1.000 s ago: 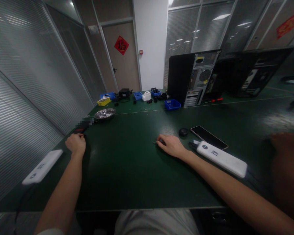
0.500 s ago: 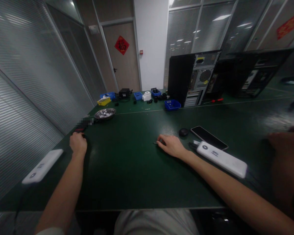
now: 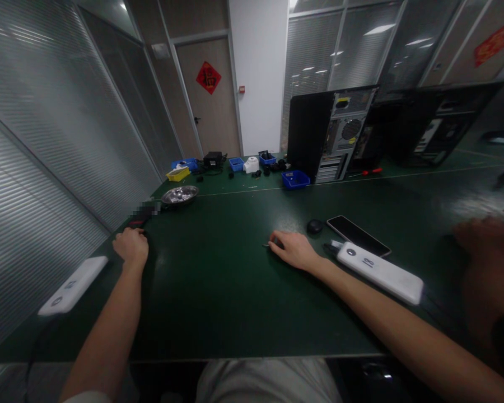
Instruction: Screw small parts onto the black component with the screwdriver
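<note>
My left hand rests at the left side of the green table, fingers curled and mostly hidden from me. Just beyond it lies a dark object with a red band, partly pixelated; I cannot make out its kind, or what the fingers hold. My right hand lies on the table right of the middle, thumb and forefinger pinched. A short, thin metal piece sticks out to the left from the pinch. Past the left hand stands a round metal dish with small shiny bits in it.
A black mouse, a phone and a white power bank lie by my right arm. Another white power bank is at far left. Blue bins and computer cases stand behind. Another person's hand is at right.
My left hand has shifted slightly to the left and turned a little. My right hand stays in place. The other person's hand and arm at the right have moved a little.
</note>
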`<action>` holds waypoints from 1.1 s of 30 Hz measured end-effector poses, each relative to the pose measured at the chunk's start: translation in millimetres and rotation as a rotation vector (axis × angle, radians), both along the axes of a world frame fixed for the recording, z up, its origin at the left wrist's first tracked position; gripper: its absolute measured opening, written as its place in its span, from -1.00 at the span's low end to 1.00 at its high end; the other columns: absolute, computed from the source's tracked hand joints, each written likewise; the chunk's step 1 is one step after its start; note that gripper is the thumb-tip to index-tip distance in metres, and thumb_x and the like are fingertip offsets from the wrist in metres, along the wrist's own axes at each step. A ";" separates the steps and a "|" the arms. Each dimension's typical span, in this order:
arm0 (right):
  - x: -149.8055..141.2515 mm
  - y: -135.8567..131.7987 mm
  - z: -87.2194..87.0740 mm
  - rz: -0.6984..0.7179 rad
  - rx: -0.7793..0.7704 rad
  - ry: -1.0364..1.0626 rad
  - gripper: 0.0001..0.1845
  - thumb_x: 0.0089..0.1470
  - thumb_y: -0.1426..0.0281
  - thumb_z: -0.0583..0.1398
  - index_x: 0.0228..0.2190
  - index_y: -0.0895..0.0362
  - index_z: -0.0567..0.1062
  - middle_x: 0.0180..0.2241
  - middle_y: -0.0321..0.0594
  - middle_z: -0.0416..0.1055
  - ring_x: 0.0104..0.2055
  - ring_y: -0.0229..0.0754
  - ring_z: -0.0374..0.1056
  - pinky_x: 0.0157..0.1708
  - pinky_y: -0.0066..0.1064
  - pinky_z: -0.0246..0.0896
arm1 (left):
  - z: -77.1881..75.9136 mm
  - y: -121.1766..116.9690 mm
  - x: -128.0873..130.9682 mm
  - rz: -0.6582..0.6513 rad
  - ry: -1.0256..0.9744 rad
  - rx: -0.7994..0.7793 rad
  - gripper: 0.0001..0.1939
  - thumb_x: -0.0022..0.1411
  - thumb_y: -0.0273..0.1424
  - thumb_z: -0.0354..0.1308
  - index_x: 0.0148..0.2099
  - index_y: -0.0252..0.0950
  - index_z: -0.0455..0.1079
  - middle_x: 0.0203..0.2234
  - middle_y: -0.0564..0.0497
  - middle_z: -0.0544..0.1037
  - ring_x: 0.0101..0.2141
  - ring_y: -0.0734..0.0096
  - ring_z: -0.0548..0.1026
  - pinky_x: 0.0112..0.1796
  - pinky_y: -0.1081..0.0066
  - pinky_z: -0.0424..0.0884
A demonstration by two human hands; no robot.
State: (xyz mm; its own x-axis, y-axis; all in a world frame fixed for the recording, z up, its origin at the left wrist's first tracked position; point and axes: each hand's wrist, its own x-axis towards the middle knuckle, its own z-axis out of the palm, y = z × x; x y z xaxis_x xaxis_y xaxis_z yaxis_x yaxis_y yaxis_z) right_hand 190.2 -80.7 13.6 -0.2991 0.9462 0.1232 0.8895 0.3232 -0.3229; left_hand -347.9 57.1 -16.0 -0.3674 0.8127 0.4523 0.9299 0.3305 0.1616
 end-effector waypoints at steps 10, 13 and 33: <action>0.5 -0.3 -2.7 0.001 0.026 -0.001 -0.71 0.36 0.14 0.08 -0.09 0.02 0.48 -0.19 -0.25 0.53 -0.27 -0.20 0.42 -0.32 -0.42 0.11 | 0.8 -1.4 -0.2 0.034 -0.025 -0.012 -0.64 0.33 -0.34 0.05 0.03 -0.34 0.58 -0.02 -0.41 0.51 0.04 -0.29 0.39 -0.02 -0.08 0.33; 0.3 -0.6 -2.7 0.002 0.025 0.000 -0.72 0.36 0.15 0.09 -0.10 0.03 0.48 -0.18 -0.24 0.53 -0.25 -0.20 0.43 -0.31 -0.42 0.12 | 2.1 -1.6 -3.9 0.048 -0.061 -0.023 -0.65 0.34 -0.34 0.05 0.02 -0.31 0.58 -0.08 -0.38 0.55 -0.03 -0.25 0.46 -0.05 -0.08 0.34; 0.6 0.7 -3.5 0.006 0.021 0.000 -0.72 0.36 0.13 0.09 -0.10 0.02 0.47 -0.21 -0.24 0.53 -0.28 -0.20 0.42 -0.35 -0.43 0.09 | -7.7 18.1 83.2 -0.589 -0.015 -0.054 -0.68 0.36 -0.39 0.04 0.04 -0.35 0.53 -0.01 -0.19 0.53 0.01 0.12 0.48 0.07 0.27 0.35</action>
State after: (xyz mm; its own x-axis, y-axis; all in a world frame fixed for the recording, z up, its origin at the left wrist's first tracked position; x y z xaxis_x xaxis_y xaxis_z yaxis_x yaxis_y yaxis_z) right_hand 190.8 -80.0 10.1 -0.3053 0.9414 0.1433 0.8875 0.3358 -0.3154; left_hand -264.8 75.1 -23.7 0.1465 0.9035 0.4027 0.9570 -0.2326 0.1736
